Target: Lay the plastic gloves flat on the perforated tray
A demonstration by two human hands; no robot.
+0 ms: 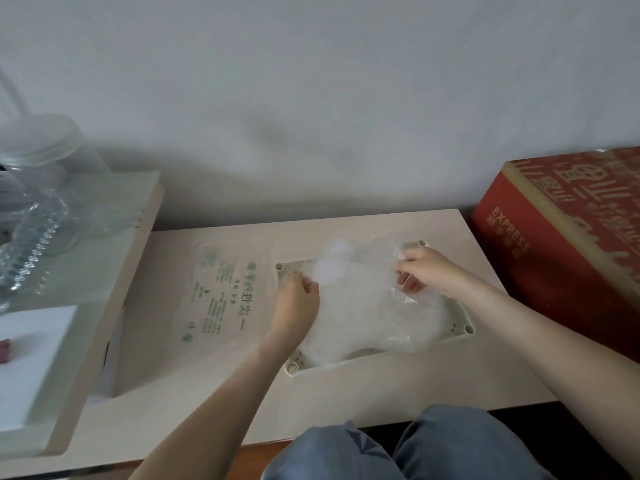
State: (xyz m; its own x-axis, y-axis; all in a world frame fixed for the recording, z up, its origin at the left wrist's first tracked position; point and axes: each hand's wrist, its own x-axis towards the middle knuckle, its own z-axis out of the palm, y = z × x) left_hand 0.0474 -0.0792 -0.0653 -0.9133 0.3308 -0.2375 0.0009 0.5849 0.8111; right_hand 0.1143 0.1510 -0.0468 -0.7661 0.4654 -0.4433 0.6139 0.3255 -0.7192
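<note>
Left hand (297, 301) and right hand (420, 273) pinch plastic gloves (367, 306) over perforated tray (462, 318); thin film risks bunching, sliding onto desk (214, 386).

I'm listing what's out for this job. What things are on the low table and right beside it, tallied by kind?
Perforated tray: 1
Plastic gloves, count unclear, taken as one pile: 1
Printed glove packet: 1
Red box: 1
Clear jar: 1
Total: 5

Both bare forearms reach forward; the left hand (294, 301) is closed in a pinch; the right hand (424, 271) pinches too, fingers curled.
</note>
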